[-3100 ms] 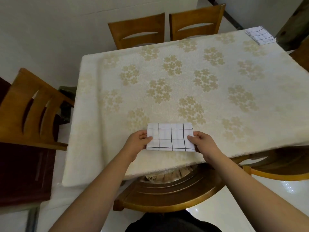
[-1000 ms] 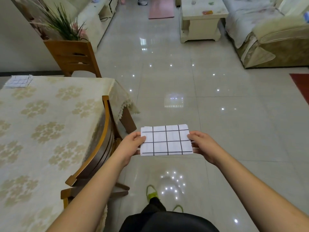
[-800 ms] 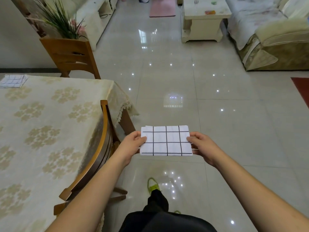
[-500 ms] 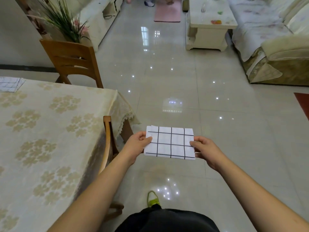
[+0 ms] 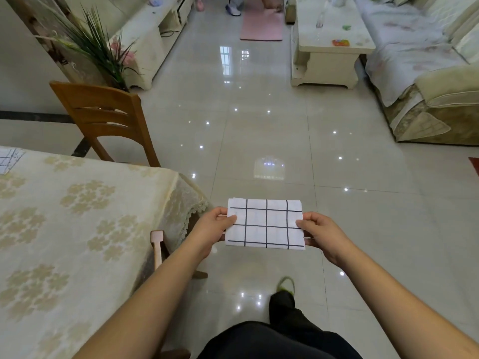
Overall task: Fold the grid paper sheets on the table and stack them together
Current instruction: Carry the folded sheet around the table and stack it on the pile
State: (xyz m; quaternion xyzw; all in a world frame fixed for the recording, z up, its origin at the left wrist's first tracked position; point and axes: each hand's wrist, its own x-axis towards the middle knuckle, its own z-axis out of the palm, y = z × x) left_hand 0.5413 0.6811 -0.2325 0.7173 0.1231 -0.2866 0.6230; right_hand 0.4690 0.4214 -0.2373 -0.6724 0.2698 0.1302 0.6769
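Sheet in hand: we hold a folded grid sheet [image 5: 265, 223] flat in the air over the floor [image 5: 259, 130], off the table's right-hand edge and just past its near right corner; nothing carries it but our hands.
Left grip: our left hand [image 5: 211, 229] pinches the sheet's left short edge, thumb on top and the other fingers hidden beneath.
Right grip: our right hand [image 5: 321, 233] pinches the right short edge in the same way, thumb on top.
Long axis: it runs from one hand to the other, across our body, roughly square to the table's right-hand edge.
Stack to join: the other grid sheets [image 5: 9, 159] lie at the far left of the view, near the table's far edge, partly cut off by the frame.
Carrier: the table [image 5: 77, 229] under its flowered cloth lies to our left; a wooden chair [image 5: 103, 117] stands at its far side.
The relation that counts: the stack lies well apart from the held sheet, to the left and farther away, so our left hand is the nearer one.
Next move, as we judge it: carry the sheet left across the table and lay it on the stack, turning it if their long axes differ.
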